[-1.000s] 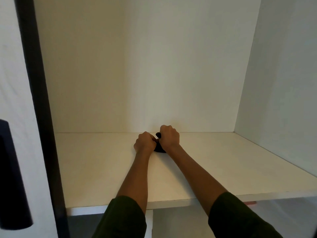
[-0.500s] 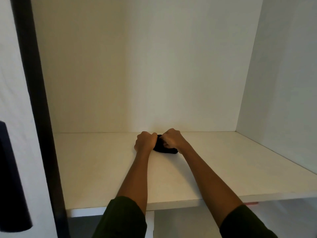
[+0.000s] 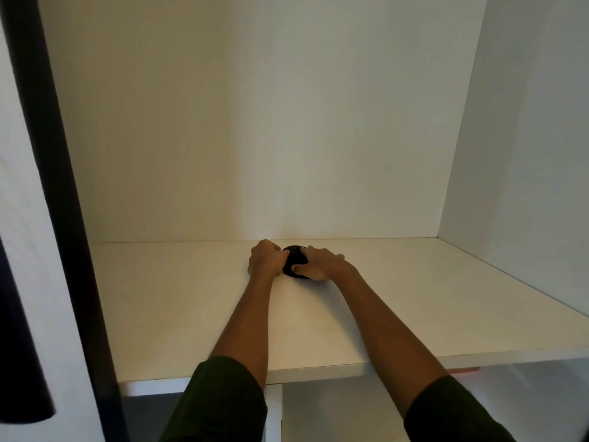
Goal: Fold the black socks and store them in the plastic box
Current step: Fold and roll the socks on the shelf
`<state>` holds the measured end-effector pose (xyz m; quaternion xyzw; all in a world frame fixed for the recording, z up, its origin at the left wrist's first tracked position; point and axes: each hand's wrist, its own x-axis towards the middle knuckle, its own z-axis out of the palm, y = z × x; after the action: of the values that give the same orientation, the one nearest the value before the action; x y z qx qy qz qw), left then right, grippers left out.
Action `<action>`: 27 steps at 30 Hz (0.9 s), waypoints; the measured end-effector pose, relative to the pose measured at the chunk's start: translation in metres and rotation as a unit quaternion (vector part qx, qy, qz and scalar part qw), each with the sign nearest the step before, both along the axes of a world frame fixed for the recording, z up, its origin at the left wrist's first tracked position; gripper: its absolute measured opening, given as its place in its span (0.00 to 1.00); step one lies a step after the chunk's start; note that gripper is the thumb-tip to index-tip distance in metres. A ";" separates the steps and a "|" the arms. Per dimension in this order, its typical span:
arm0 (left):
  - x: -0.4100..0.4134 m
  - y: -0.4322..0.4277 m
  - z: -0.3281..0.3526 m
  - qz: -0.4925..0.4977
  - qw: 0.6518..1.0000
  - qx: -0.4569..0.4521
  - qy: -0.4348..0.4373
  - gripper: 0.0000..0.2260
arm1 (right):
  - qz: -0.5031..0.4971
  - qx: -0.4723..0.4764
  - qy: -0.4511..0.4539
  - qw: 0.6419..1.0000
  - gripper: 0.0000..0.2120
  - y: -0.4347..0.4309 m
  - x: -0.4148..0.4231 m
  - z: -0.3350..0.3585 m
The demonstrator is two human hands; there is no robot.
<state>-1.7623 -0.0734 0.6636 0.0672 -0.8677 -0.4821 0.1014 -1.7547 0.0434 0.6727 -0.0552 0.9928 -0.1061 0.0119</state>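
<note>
A small bundle of black socks [image 3: 294,261] lies on the white shelf [image 3: 398,307], near the back wall. My left hand [image 3: 266,258] is curled into a fist against the bundle's left side, fingers closed on the fabric. My right hand [image 3: 320,264] lies over the bundle's right half, thumb and fingers spread across it and pressing down. Most of the socks are hidden under my hands. No plastic box is in view.
The shelf sits inside a white cabinet with a back wall [image 3: 255,122] and a right side wall [image 3: 526,154]. A dark vertical frame [image 3: 54,186] runs down the left. A dark handle [image 3: 19,362] hangs at the far left.
My right hand has turned from a closed fist to fingers spread flat over the socks. The bundle has become rounder and more compact. My left hand stayed in place.
</note>
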 end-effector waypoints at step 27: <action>-0.009 0.011 -0.021 -0.167 0.963 -0.188 0.094 0.21 | 0.021 -0.013 -0.072 0.997 0.34 0.005 -0.002 -0.015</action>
<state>-1.7708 -0.0622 0.6430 -0.1448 -0.9280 -0.3249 0.1109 -1.7569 0.0486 0.6577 -0.0681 0.9865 -0.1222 0.0850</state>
